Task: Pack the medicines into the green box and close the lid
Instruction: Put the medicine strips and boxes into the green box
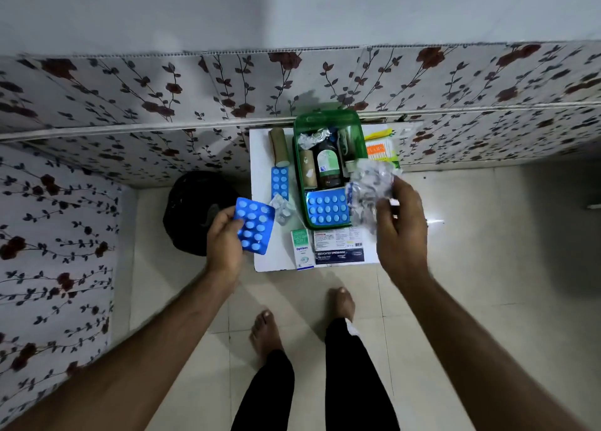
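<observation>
Already the right hand (398, 222), fingers pinched on crumpled silver strips (370, 186), hovers at the green box (327, 170)'s right rim, nearer than the left hand (224, 235) gripping a blue blister pack (253, 225).

arms: bare, no sleeves | legs: black trousers (357, 382) | feet: bare

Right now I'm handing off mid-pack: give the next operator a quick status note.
Left hand: holds a blue blister pack.
Right hand: holds silver strips at the green box edge.
Done: bottle, roll, one blue pack already in the box.
Left: brown roll, narrow blue strip, Optibex carton, dressings box, swabs; then shut the lid.
</observation>
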